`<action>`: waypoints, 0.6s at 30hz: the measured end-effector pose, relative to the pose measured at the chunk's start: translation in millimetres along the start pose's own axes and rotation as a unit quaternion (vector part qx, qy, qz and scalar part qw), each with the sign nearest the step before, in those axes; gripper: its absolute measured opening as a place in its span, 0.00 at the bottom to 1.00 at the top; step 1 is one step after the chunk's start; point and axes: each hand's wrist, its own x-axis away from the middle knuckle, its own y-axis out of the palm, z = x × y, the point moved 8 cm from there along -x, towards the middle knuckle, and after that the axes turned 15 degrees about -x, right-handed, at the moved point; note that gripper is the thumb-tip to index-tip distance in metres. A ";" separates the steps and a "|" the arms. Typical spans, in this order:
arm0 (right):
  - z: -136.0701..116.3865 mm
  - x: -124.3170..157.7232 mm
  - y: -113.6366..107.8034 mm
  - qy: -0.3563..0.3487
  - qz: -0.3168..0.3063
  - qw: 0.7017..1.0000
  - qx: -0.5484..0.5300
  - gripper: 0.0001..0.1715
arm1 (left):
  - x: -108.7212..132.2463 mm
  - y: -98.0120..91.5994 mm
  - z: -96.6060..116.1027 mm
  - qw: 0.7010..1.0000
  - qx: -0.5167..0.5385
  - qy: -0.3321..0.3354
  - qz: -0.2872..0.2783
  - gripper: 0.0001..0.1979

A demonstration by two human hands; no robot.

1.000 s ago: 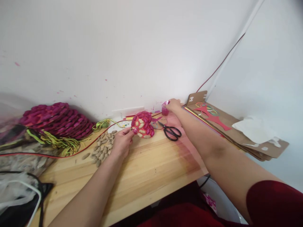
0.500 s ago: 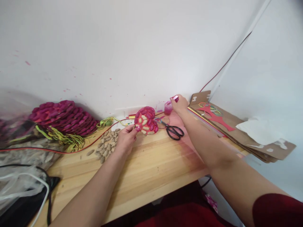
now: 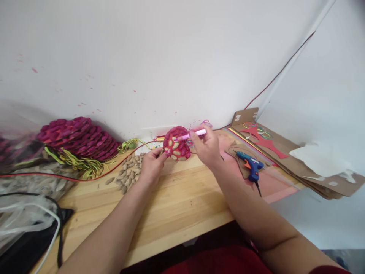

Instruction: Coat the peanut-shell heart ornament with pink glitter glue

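Observation:
My left hand (image 3: pixel 151 164) pinches the lower left edge of a round disc (image 3: pixel 176 143) covered with shells, some painted magenta and some bare. It holds the disc upright above the wooden table (image 3: pixel 176 205). My right hand (image 3: pixel 207 146) grips a pink-stained white brush (image 3: pixel 191 134), and its tip touches the disc's upper right face. A loose pile of unpainted shells (image 3: pixel 129 172) lies on the table just left of my left hand.
A stack of finished magenta discs (image 3: pixel 78 137) with green-yellow cords sits at the left by the wall. A blue glue gun (image 3: pixel 249 164) lies on cardboard at the right, beside larger cardboard sheets (image 3: pixel 288 152) with red cut-outs. Plastic bags and black cables lie at the far left.
My right hand has drawn back from the small paint pot near the wall and brought the brush to the disc. The camera shifted, so the glue gun shows and the scissors are hidden.

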 end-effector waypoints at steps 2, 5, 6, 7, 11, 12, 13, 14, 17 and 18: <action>-12.7 10.9 9.4 -0.070 -0.037 0.996 0.049 0.08 | 0.3 -1.8 4.4 0.999 -0.038 0.031 0.008 0.19; -24.5 19.3 15.5 -0.153 -0.072 0.980 0.102 0.05 | 1.5 -3.4 11.1 0.994 -0.080 0.071 0.018 0.16; -26.4 20.2 16.4 -0.168 -0.079 0.976 0.113 0.04 | 1.8 -3.9 12.5 0.993 -0.086 0.078 0.022 0.15; -27.8 20.7 17.1 -0.179 -0.085 0.973 0.122 0.04 | 2.2 -4.1 13.6 0.992 -0.090 0.083 0.024 0.15; -31.5 20.9 20.3 -0.196 -0.103 0.966 0.135 0.04 | 3.9 -4.2 16.1 0.990 -0.101 0.096 0.024 0.15; -32.0 20.8 20.6 -0.194 -0.104 0.966 0.132 0.04 | 4.4 -4.4 16.4 0.989 -0.106 0.099 0.026 0.16; -32.2 20.6 20.7 -0.191 -0.104 0.968 0.127 0.04 | 5.0 -4.8 16.4 0.988 -0.114 0.101 0.029 0.17; -32.0 20.3 20.8 -0.187 -0.105 0.969 0.123 0.04 | 5.6 -5.4 16.4 0.986 -0.124 0.103 0.033 0.17; -30.3 20.0 21.3 -0.179 -0.108 0.970 0.121 0.03 | 6.9 -6.2 15.9 0.982 -0.147 0.109 0.043 0.19; -29.7 19.9 21.3 -0.179 -0.108 0.970 0.123 0.03 | 7.2 -6.1 15.6 0.981 -0.153 0.112 0.043 0.20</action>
